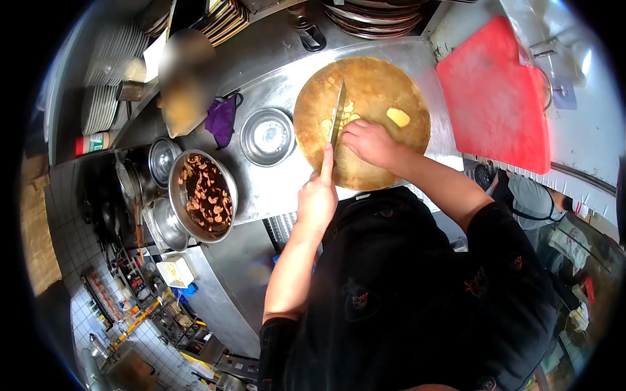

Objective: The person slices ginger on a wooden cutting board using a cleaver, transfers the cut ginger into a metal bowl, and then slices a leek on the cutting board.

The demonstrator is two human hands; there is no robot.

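I cannot read any word, number or brand here for certain. On my black shirt (407, 287) there are small reddish marks (475, 287), but they are too unclear to be read. The jar (95, 143) with the red end carries a label, and its print is too small and blurred for me.

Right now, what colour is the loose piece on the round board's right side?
The loose piece is pale yellow, best seen in the head view.
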